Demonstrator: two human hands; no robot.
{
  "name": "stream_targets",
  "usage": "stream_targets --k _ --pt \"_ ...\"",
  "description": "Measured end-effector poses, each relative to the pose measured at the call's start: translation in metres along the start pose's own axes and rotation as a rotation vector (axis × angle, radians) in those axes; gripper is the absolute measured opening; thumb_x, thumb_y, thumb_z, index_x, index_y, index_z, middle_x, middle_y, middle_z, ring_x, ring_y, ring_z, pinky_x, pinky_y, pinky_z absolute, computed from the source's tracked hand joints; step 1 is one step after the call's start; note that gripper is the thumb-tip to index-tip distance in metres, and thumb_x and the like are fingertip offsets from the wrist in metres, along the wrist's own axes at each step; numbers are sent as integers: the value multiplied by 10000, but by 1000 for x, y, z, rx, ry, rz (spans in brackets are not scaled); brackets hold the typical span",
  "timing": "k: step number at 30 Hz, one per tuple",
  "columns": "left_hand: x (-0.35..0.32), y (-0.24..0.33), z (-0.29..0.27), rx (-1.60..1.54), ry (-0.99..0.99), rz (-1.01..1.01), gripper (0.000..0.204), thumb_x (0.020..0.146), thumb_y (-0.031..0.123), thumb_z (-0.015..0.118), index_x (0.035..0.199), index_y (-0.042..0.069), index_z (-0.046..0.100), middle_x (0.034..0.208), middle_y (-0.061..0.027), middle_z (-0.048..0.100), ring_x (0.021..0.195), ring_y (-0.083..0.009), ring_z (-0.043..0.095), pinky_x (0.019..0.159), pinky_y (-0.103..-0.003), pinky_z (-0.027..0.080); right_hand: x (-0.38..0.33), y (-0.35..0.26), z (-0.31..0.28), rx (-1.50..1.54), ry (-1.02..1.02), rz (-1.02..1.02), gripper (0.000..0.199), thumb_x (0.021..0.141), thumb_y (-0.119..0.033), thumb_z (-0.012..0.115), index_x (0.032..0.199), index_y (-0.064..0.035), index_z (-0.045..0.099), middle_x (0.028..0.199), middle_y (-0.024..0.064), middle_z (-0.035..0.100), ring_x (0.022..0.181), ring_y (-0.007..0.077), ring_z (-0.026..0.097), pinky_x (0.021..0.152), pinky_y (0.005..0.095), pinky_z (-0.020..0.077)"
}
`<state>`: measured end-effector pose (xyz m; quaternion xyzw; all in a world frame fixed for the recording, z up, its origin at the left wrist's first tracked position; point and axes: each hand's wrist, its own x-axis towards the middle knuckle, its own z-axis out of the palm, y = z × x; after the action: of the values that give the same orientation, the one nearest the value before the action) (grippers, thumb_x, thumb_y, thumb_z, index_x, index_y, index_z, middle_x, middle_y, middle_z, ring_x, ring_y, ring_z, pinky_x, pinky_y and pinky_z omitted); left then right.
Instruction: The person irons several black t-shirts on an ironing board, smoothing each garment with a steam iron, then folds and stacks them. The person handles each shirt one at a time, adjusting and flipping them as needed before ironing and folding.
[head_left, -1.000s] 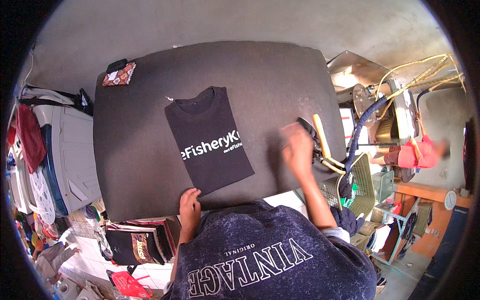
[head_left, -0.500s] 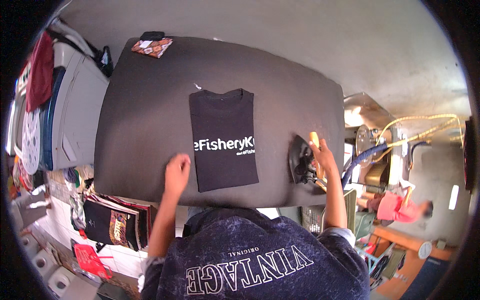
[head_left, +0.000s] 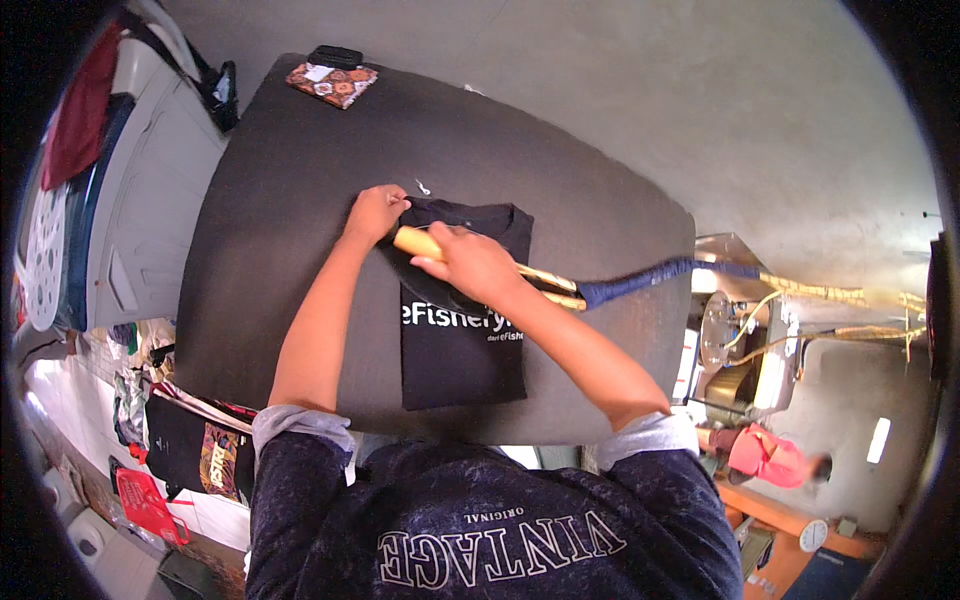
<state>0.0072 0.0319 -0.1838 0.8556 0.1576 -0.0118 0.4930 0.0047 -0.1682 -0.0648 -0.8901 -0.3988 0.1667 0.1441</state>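
Observation:
A folded black T-shirt (head_left: 465,375) with white lettering lies flat, collar at the far side. My right hand (head_left: 468,262) is wrapped round the yellowish handle of a dark iron (head_left: 415,241), which sits over the shirt's upper part, just below the collar. The hand and forearm hide much of the iron and some of the lettering. At the shirt's far left corner my left hand (head_left: 378,213) is closed, fingertips pinching the cloth edge. A small white tag or thread (head_left: 423,187) lies just beyond the collar.
The shirt rests on a dark padded table (head_left: 270,260). A patterned pouch (head_left: 335,86) and a black item (head_left: 335,57) lie at its far left. A blue-wrapped hose (head_left: 640,280) runs right from the iron. Folded clothes (head_left: 200,445) are at lower left; a person in red (head_left: 770,455) is at right.
My right hand has brought the iron left from the table's right side onto the shirt. My left hand has moved up from beside the shirt to its far left corner.

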Motion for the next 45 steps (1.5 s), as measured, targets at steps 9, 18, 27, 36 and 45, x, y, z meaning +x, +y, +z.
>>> stream_targets --k 9,18,27,36,45 --pt "-55 41 36 399 155 313 461 954 265 517 1381 108 444 1433 -92 433 1361 -288 356 1121 -526 242 -59 47 -27 -97 -150 -1 468 878 -537 584 1015 -99 492 941 172 640 728 397 654 639 485 529" --pt "-58 12 58 786 125 259 580 1011 426 344 1529 184 247 1593 12 209 1482 -225 140 1133 -653 -12 -50 145 -22 -105 366 628 476 937 -507 527 1008 -40 465 767 243 664 718 440 657 605 525 524" --pt "-215 18 44 13 160 43 420 925 66 549 1321 -27 443 1102 -213 545 988 -332 562 918 -411 445 -102 133 -44 238 210 778 500 961 -482 506 1050 9 485 854 291 660 851 502 626 721 541 497" --pt "-332 20 60 -118 80 -278 283 906 32 584 1175 13 497 855 -81 569 785 -209 554 784 -337 469 -160 -18 19 150 -24 275 464 896 -500 594 1024 -68 483 932 209 621 683 420 651 587 496 528" --pt "-318 44 60 -226 347 -100 373 970 95 431 1329 -7 437 1270 -155 494 1204 -263 463 1049 -383 334 -210 -55 55 192 -217 -15 393 906 -438 593 1043 -85 486 934 201 586 631 395 649 503 471 528"
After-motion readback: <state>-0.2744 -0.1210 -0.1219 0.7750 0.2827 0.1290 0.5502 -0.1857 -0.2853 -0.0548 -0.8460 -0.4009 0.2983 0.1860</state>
